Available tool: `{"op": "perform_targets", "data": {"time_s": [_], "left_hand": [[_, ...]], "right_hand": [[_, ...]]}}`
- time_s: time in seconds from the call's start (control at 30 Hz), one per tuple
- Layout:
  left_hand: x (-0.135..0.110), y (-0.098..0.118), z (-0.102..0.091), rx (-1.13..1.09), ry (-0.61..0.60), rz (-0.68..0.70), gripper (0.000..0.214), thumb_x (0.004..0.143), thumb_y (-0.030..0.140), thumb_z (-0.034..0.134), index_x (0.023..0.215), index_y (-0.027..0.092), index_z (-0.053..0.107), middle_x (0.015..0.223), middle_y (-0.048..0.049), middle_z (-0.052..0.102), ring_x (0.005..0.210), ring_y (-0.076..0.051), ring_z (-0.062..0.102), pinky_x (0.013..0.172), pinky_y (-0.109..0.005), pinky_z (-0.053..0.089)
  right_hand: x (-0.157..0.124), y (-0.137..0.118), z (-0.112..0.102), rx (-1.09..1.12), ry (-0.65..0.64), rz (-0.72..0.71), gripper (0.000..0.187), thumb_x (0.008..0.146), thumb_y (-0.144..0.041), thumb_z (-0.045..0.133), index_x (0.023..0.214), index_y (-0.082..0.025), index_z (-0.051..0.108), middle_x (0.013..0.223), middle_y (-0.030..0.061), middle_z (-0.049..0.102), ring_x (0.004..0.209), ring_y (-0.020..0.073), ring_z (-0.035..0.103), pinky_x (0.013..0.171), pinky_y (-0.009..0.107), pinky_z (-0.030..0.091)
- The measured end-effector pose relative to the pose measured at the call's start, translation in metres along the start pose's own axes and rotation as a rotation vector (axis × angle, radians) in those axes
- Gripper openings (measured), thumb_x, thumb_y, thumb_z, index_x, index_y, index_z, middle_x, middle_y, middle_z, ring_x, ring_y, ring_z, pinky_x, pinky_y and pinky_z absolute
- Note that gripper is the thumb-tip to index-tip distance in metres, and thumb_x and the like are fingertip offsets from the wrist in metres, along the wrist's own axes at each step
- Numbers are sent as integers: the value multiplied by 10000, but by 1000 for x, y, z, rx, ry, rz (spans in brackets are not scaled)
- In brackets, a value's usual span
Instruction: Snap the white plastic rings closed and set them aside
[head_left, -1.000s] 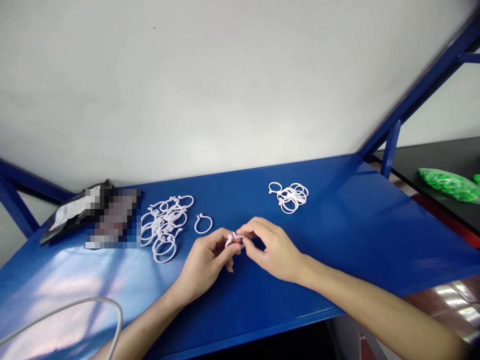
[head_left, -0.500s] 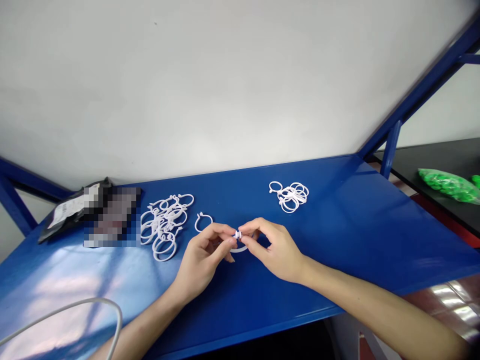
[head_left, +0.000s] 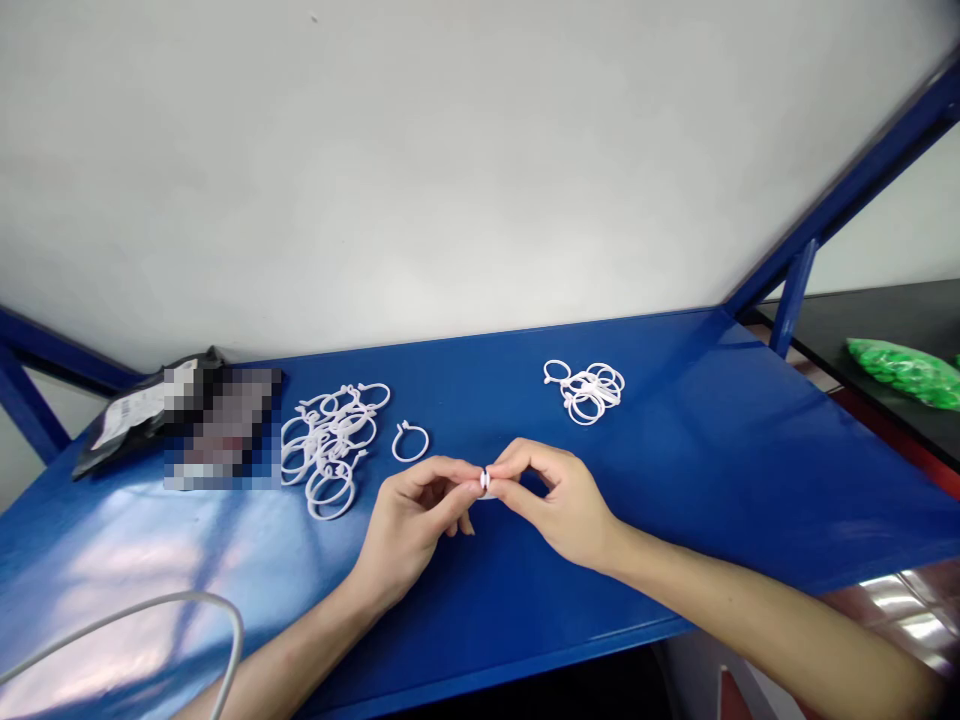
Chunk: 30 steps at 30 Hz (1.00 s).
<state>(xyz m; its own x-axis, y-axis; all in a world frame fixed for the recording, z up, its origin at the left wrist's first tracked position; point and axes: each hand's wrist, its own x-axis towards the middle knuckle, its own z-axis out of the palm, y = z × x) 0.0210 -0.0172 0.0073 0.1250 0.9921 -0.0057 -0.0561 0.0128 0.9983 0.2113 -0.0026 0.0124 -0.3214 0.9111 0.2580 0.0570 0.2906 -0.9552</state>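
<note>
Between my two hands, over the middle of the blue table, is a white plastic ring [head_left: 486,483]. My left hand [head_left: 416,515] pinches one end of it with thumb and forefinger. From the other side my right hand [head_left: 559,500] pinches the other end, and the fingertips nearly meet. Most of the ring is hidden by the fingers. A loose ring with open, knobbed ends [head_left: 410,442] lies just beyond my left hand. To its left is a tangled pile of similar open rings [head_left: 330,450]. A smaller pile of white rings [head_left: 586,392] lies farther back on the right.
A black plastic mailer with a label [head_left: 142,410] lies at the table's left, beside a blurred-out patch. A pale cable [head_left: 187,597] loops at lower left. The blue table [head_left: 675,430] meets a wall behind. A bag of green items [head_left: 900,372] rests on a black surface at right.
My hands have drawn closer together, bringing the ring's ends against each other. The loose ring behind my left hand now shows whole. The view has shifted slightly.
</note>
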Motion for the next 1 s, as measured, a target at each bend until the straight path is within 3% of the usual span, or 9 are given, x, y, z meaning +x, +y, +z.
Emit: {"op": "perform_targets", "data": {"time_s": [0.27, 0.4, 0.53, 0.63, 0.7, 0.77, 0.87, 1.0], "left_hand": [[-4, -2, 3, 54, 1, 35, 94, 857, 286, 764, 871, 195, 784, 720, -7, 729, 473, -76, 608, 422, -162, 419], [0, -4, 2, 164, -8, 38, 167, 890, 353, 730, 911, 191, 763, 795, -27, 748, 515, -102, 612, 460, -208, 460], [14, -2, -13, 613, -27, 254, 175, 959, 344, 634, 999, 233, 762, 947, -52, 763, 770, -183, 676, 731, -322, 561], [26, 0, -32, 1080, 120, 459, 199, 961, 346, 614, 997, 219, 764, 1024, -108, 740, 955, -276, 647, 905, -439, 516], [31, -1, -45, 1305, 204, 480, 246, 949, 400, 626, 951, 192, 757, 999, -139, 718, 976, -323, 619, 911, -478, 491], [34, -3, -54, 1429, 203, 443, 284, 927, 452, 649, 885, 186, 738, 930, -137, 698, 956, -344, 603, 874, -476, 480], [35, -7, -60, 1491, 106, 409, 250, 930, 419, 643, 833, 197, 704, 855, -111, 687, 917, -337, 591, 826, -450, 458], [35, -11, -59, 1480, 19, 408, 206, 986, 273, 529, 862, 197, 676, 877, -96, 706, 872, -301, 580, 787, -418, 438]], "right_hand": [[-2, 7, -1, -72, -7, -181, 78, 957, -218, 692, 880, -220, 697, 878, 12, 721, 839, 154, 685, 774, 296, 537], [2, 8, -2, -153, -36, -147, 70, 979, -230, 656, 911, -221, 673, 902, 16, 715, 838, 155, 680, 771, 297, 536], [13, 12, -8, -330, -49, -150, 59, 989, -258, 647, 943, -234, 674, 902, 19, 727, 848, 178, 673, 776, 321, 536], [25, 16, -27, -572, 35, -280, 98, 1012, -276, 613, 964, -241, 691, 957, 44, 762, 899, 221, 662, 856, 388, 521], [32, 19, -48, -748, 143, -329, 122, 1012, -272, 597, 951, -233, 695, 978, 66, 771, 922, 252, 649, 886, 426, 506], [39, 21, -72, -904, 267, -260, 124, 1003, -263, 590, 965, -225, 701, 957, 78, 770, 926, 277, 625, 858, 432, 503], [46, 24, -101, -1055, 389, -79, 103, 967, -250, 613, 978, -209, 707, 944, 93, 774, 965, 316, 604, 811, 431, 500], [49, 32, -114, -1141, 365, 85, 116, 956, -234, 599, 923, -201, 705, 902, 87, 772, 934, 315, 606, 768, 410, 487]]}}
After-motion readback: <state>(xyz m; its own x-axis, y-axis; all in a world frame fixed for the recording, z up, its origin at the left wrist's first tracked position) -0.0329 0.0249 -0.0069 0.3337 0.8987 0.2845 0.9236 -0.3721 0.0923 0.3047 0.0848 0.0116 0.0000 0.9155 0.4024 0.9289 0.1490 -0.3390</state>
